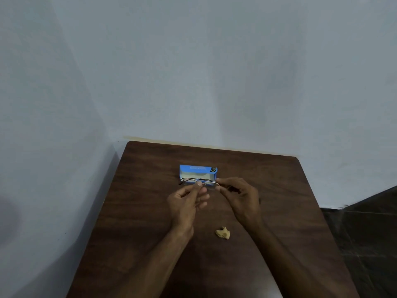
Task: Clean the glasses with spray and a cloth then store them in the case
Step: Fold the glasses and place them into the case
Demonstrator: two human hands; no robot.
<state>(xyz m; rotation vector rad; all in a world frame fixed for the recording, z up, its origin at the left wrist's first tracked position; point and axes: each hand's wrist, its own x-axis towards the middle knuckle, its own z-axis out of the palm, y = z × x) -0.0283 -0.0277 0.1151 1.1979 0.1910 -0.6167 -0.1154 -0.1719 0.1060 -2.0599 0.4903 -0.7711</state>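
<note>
Thin gold-rimmed glasses point(209, 183) are held just above the table, right in front of the open blue case point(198, 172). My left hand point(187, 203) pinches the frame near the bridge with thumb and fingers. My right hand point(238, 198) pinches the frame's right end, where a dark temple arm sticks out. The case lies with its pale inside facing me. A small crumpled yellowish cloth point(223, 232) lies on the table nearer to me, between my forearms. No spray bottle is in view.
The dark wooden table point(139, 211) stands against a pale wall. Its left edge runs beside the wall, and a dark floor point(365, 233) shows past its right edge.
</note>
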